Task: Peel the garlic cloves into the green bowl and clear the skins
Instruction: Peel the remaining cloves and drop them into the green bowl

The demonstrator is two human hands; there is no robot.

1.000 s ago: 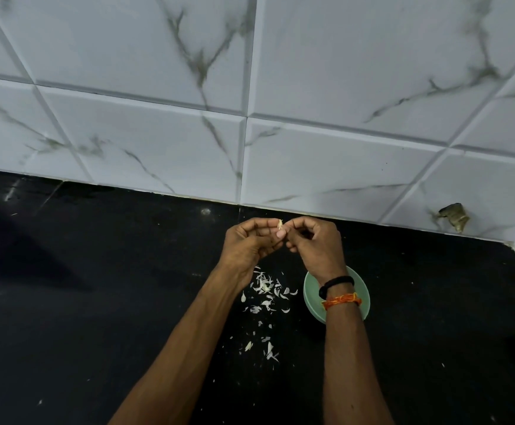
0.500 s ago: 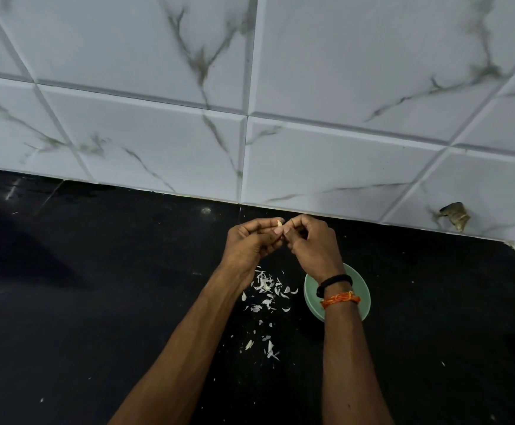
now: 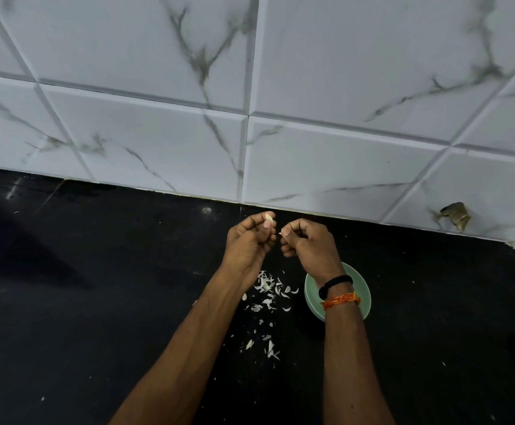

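While your left hand (image 3: 248, 240) pinches a garlic clove (image 3: 269, 220) at its fingertips | your right hand (image 3: 308, 245) (fingers curled) pinches a skin flake (image 3: 281, 232) | hands just apart

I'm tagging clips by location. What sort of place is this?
Most likely a home kitchen: a black stone countertop against a marble-patterned tiled wall, with garlic skins scattered beside a green bowl.

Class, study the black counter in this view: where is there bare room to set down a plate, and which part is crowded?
Bare counter stretches left of the left hand to the tiled wall. Another bare patch lies right of the green bowl, toward the corner. It is crowded in the middle: garlic skins litter the strip between the forearms beside the bowl, under the right hand.
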